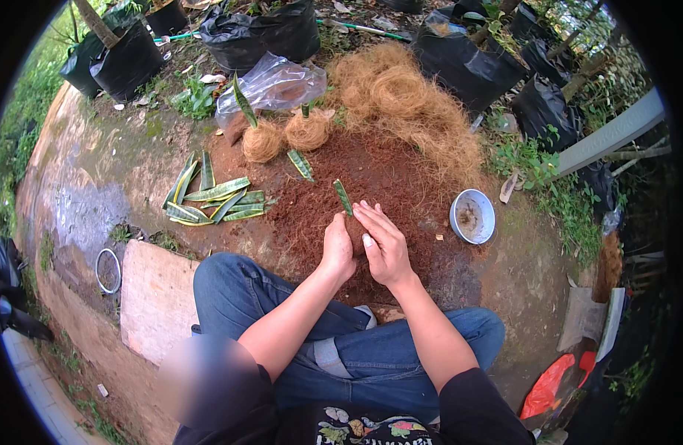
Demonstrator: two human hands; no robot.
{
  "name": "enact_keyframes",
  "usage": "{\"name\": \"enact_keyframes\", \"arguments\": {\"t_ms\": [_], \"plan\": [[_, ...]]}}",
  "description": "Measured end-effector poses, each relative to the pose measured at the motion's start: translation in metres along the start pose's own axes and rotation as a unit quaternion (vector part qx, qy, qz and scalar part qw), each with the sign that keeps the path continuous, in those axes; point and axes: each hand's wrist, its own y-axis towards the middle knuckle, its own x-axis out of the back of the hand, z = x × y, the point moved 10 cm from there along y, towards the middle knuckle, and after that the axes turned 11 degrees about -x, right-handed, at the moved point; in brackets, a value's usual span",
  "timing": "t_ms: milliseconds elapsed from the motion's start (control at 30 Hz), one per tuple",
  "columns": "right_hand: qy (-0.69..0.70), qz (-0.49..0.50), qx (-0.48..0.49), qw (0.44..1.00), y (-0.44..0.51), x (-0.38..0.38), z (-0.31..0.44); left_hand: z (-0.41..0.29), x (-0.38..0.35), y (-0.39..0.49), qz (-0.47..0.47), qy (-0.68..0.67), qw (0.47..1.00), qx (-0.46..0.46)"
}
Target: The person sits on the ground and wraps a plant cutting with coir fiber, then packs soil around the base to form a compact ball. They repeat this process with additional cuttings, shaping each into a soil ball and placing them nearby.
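Between my left hand (339,245) and my right hand (382,239) is a brown ball of growing medium (357,232), cupped from both sides and mostly hidden by the fingers. A snake plant leaf cutting (343,197) stands up out of its top. Below and around my hands spreads loose reddish-brown coir (302,222). Just beyond, one leaf piece (301,165) lies on the coir. Farther off, two fibre-wrapped balls sit side by side: the left ball (263,142) carries a long leaf, the right ball (307,130) a short one.
Cut snake plant leaves (219,194) lie in a pile to the left. Dry coconut fibre (408,94) is heaped at the back, beside a clear plastic bag (274,83). A white bowl (472,217) stands right. Black grow bags (258,33) line the far side; a board (155,295) lies left.
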Motion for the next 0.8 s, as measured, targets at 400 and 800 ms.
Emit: {"name": "enact_keyframes", "arguments": {"t_ms": [400, 800], "plan": [[0.122, -0.032, -0.108, 0.986, 0.007, 0.016, -0.03, 0.009, -0.023, -0.015, 0.03, 0.008, 0.998, 0.063], [0.215, -0.025, -0.183, 0.959, 0.001, 0.004, -0.049, 0.007, -0.018, -0.018, -0.005, 0.005, 0.993, 0.119]]}}
